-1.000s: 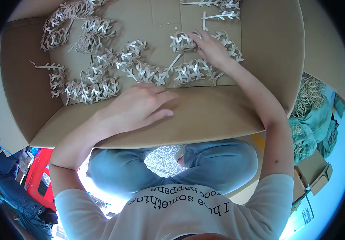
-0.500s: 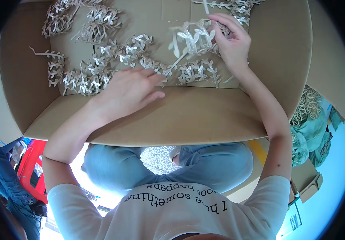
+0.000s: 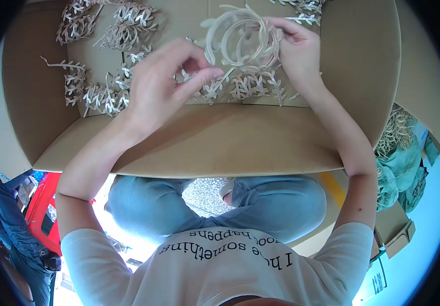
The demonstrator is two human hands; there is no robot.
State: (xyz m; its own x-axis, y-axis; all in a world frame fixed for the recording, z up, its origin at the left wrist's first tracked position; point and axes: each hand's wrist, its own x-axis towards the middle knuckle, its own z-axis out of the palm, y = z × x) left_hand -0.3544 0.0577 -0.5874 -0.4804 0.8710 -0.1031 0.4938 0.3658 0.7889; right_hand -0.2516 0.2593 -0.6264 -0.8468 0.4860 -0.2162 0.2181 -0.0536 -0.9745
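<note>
Pinched in my right hand is a loosely coiled leaf-trim garland, pale silvery and blurred by motion, its loops turned toward me above the box floor. My left hand hovers just left of the coil, thumb and fingers curved apart with nothing visible between them. Under and around my hands, more silvery leaf garlands lie in the cardboard box: a bunch left of my left wrist, a short curl below the held coil, and others toward the far left.
The near box wall rises in front of my knees. Green cloth and a heap of beige cord sit outside at the right. To the left are a red plastic stool-like object and a person's dark trousers.
My left hand has lifted off the garlands and moved up toward the coil. The coil in my right hand has turned so its round loops face me.
</note>
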